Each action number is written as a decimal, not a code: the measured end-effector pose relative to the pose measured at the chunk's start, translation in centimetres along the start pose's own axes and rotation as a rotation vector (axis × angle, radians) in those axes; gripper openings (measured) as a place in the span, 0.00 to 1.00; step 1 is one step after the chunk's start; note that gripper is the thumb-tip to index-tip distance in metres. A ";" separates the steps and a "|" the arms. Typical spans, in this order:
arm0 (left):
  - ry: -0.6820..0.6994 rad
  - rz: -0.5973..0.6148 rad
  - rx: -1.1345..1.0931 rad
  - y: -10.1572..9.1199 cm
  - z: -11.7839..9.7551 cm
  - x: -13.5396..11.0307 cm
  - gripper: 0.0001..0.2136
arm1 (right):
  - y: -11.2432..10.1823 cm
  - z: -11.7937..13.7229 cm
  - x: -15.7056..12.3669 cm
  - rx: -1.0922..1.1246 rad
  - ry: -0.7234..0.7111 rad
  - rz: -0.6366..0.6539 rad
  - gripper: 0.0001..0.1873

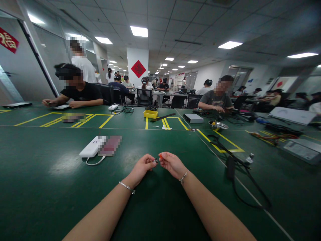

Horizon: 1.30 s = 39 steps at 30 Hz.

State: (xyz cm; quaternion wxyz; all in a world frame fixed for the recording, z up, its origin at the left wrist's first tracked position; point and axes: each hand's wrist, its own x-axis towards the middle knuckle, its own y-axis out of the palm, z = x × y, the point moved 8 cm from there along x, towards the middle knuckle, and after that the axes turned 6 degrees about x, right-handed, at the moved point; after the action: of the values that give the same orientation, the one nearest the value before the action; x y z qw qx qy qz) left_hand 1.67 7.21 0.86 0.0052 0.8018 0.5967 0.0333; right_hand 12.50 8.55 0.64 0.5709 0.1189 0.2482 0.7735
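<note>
Surface: green table (pixel 50 187) in a busy hall.
Left hand (pixel 141 169): fingertips pinched on a dark part (pixel 155 160).
Right hand (pixel 172 164): pinching an orange bit (pixel 161 156), just beside the part.
Unclear: both pieces are too small to identify, and contact between them cannot be told.
Nearby: power bank (pixel 89 149), off to the left.

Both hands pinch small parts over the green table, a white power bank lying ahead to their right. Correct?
No: the head view shows the white power bank ahead to the left, not right, of the left hand and right hand pinching small parts over the green table.
</note>
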 end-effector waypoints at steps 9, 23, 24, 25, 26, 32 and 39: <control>0.035 0.014 -0.001 0.2 0.0 0.1 0.08 | 0.1 0.0 -0.1 -0.025 -0.009 0.019 0.12; 0.052 0.050 -0.024 0.5 -0.4 0.0 0.08 | 0.0 -0.1 0.0 -0.014 0.014 0.002 0.09; 0.048 0.054 -0.030 0.5 -0.4 0.0 0.09 | 0.1 -0.1 0.0 -0.012 0.015 0.005 0.09; 0.042 0.056 -0.036 0.5 -0.3 0.1 0.09 | 0.1 -0.1 0.0 -0.009 0.016 0.009 0.09; 0.037 0.059 -0.044 0.5 -0.3 0.1 0.10 | 0.2 -0.1 0.0 -0.006 0.016 0.013 0.09; -0.016 0.098 -0.033 0.9 -0.2 -0.1 0.11 | 0.3 -0.1 -0.1 -0.008 0.008 0.031 0.08; -0.030 0.084 0.020 0.7 0.3 0.0 0.12 | 0.2 -0.1 -0.1 -0.008 0.000 0.048 0.12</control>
State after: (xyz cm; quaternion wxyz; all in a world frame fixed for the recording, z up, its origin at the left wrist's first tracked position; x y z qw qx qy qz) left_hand 2.33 7.04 0.64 0.0048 0.8265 0.5626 0.0156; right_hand 12.34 8.41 0.66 0.5528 0.1225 0.2420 0.7879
